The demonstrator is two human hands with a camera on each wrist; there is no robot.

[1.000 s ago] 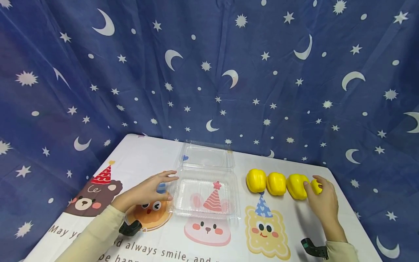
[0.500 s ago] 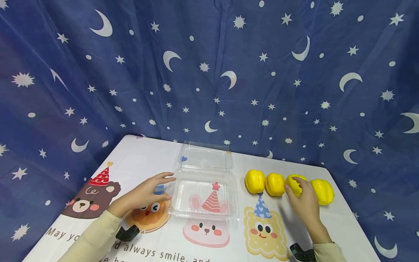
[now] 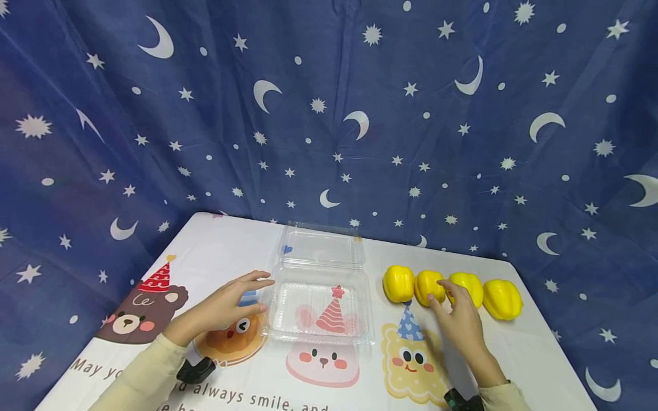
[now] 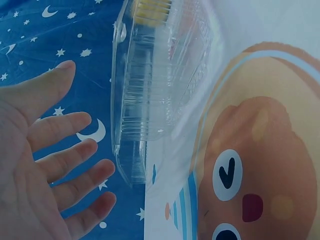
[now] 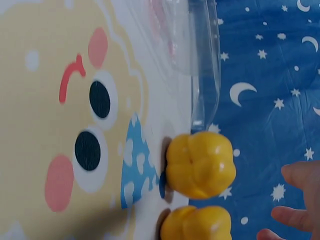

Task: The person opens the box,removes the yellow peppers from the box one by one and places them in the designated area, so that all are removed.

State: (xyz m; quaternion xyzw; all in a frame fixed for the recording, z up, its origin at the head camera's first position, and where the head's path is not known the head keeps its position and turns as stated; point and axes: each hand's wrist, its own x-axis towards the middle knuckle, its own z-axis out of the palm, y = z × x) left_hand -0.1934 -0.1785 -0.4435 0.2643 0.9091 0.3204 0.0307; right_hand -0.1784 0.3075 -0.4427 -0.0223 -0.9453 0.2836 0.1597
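Observation:
Several yellow bell peppers stand in a row on the right of the table; the leftmost bell pepper (image 3: 398, 283) is nearest the clear container. My right hand (image 3: 462, 322), fingers spread, hovers over the second bell pepper (image 3: 428, 287) from the left and holds nothing; its fingers overlap that pepper in the head view. In the right wrist view the fingertips (image 5: 295, 217) show apart from the peppers. A clear plastic clamshell container (image 3: 321, 302) lies with its lid (image 3: 323, 246) folded back. My left hand (image 3: 226, 302) is beside its left edge, fingers extended and holding nothing.
The white tablecloth (image 3: 231, 245) is printed with cartoon faces and lettering. A blue curtain (image 3: 288, 142) with moons and stars hangs right behind the table's back edge. A dark wrist device (image 3: 196, 370) is strapped under the left sleeve.
My right hand has moved left along the row, from the rightmost bell pepper to the second from the left. The peppers, the container and my left hand stay nearly as they were.

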